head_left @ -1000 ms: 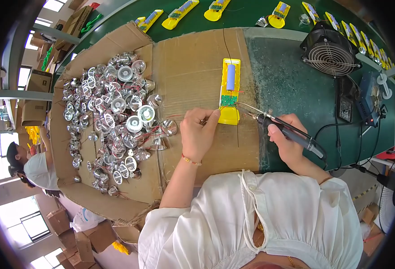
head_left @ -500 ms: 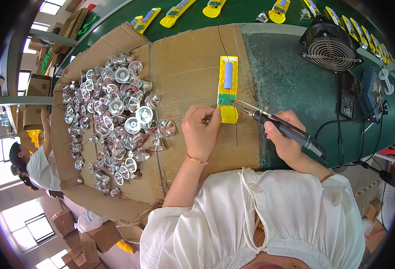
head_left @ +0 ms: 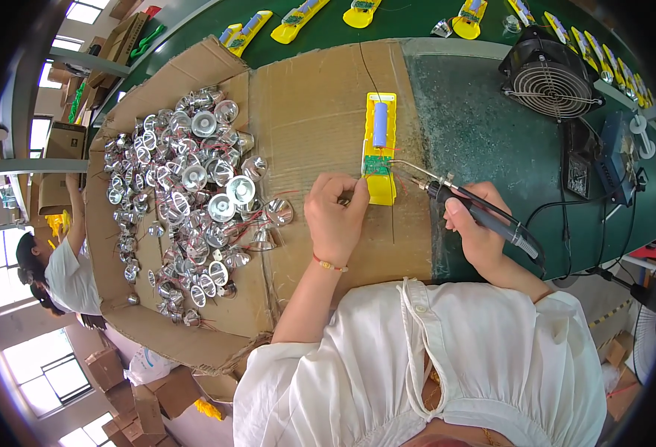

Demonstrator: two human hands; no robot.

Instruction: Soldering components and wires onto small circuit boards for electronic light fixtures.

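The yellow plastic torch half-shell (head_left: 381, 149), carrying a blue cylindrical cell and green circuit board, lies on the cardboard-covered surface (head_left: 313, 112). Judged light, rigid, with fragile wiring; hold by its edges. Left hand (head_left: 335, 216) pinches thin wire beside it; right hand (head_left: 477, 231) grip is closed around the black soldering iron (head_left: 477, 212).

One yellow casing (head_left: 381, 146) lies on the cardboard, one blue cell (head_left: 380, 124) in it. One soldering iron (head_left: 471, 209), one black fan (head_left: 549, 74). At least five more yellow casings (head_left: 295, 19) line the far edge. Shiny reflector cups (head_left: 186, 201): dozens, too many to count.
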